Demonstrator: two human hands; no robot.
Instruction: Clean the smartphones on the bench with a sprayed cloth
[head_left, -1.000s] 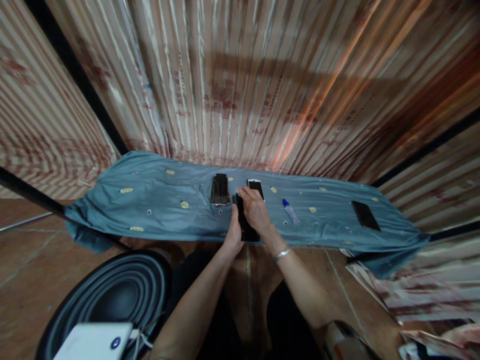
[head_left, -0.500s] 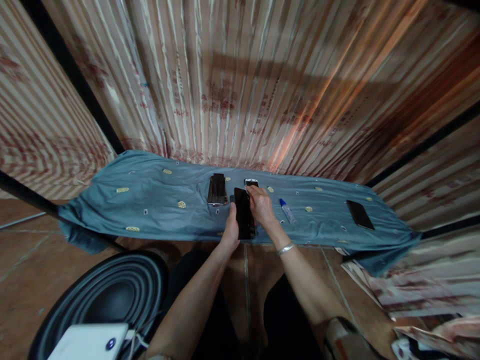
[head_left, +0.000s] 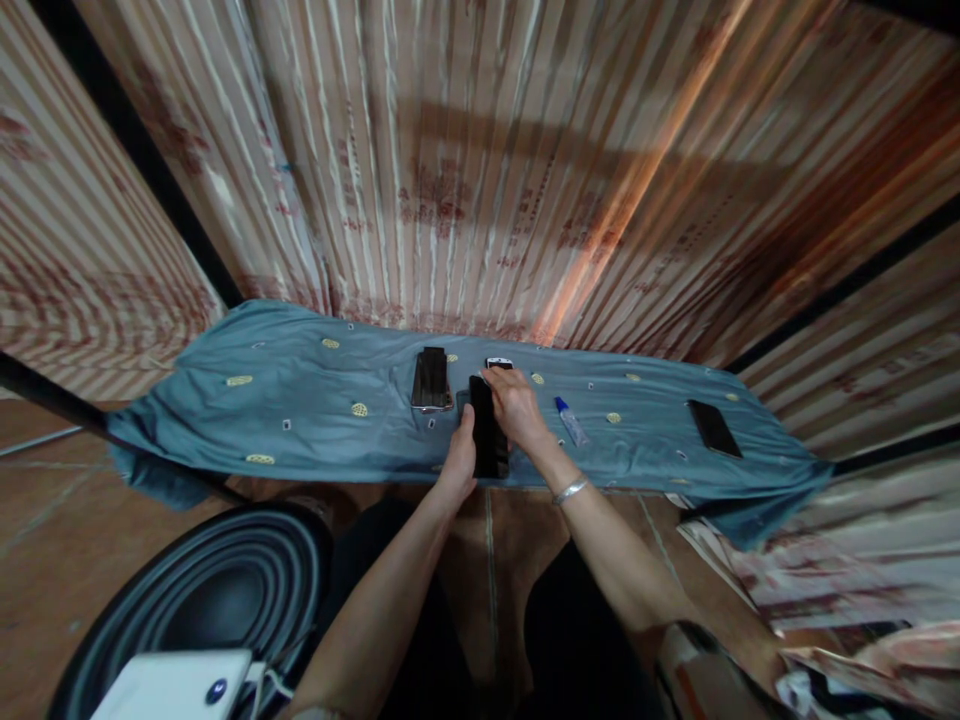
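My left hand (head_left: 459, 455) is closed around the left side of a black smartphone (head_left: 490, 440), which stands tilted over the front edge of the cloth. My right hand (head_left: 516, 405) has its fingers bent together at that phone's upper right edge; their undersides are hidden. A dark grey flat piece (head_left: 463, 400) shows just left of the phone, partly covered. Behind my right fingers lies a white-framed phone (head_left: 499, 363), mostly hidden. Dark phones (head_left: 431, 378) lie stacked to the left. To the right rests a small clear glue bottle with a blue cap (head_left: 571, 421).
Another black phone (head_left: 715, 428) lies at the right end of the blue patterned cloth (head_left: 300, 390). A striped curtain (head_left: 480, 200) hangs behind, between dark poles. On the lower left, a white device with cables (head_left: 176, 685) sits on a black round ribbed stool (head_left: 217, 590).
My right fingers have shifted slightly left along the black smartphone's top and now cover more of the white-framed phone. My left hand keeps its hold. The whole view has shifted a little.
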